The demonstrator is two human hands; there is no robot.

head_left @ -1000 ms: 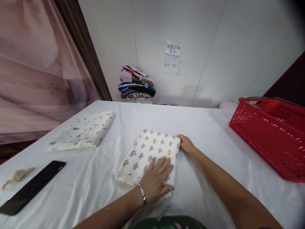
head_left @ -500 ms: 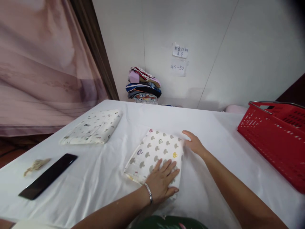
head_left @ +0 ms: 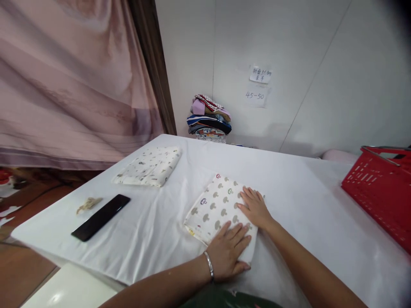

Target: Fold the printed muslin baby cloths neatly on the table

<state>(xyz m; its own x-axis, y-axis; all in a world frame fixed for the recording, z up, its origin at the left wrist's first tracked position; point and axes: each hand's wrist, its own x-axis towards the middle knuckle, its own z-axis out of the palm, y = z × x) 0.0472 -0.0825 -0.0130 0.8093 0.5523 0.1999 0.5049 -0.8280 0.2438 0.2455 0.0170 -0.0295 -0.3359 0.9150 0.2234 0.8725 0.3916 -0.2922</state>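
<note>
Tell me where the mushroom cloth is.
In the head view, the mushroom cloth lies just right of centre on the table, under the left hand and right hand.

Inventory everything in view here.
table: 1, white, centre
mushroom cloth: 1, white, front centre
patterned cloth: 1, white, left
phone, apparently: 1, black, left
bundle: 1, beige, left
basket: 1, red, right
cloth pile: 1, multicoloured, back
wall: 1, grey, back
notes: 2, white, on wall
drapes: 2, pink and brown, left
floor: 1, brown, lower left
bracelet: 1, silver, left wrist
garment: 1, green, bottom
left hand, right hand: 2, bare, on mushroom cloth
</note>
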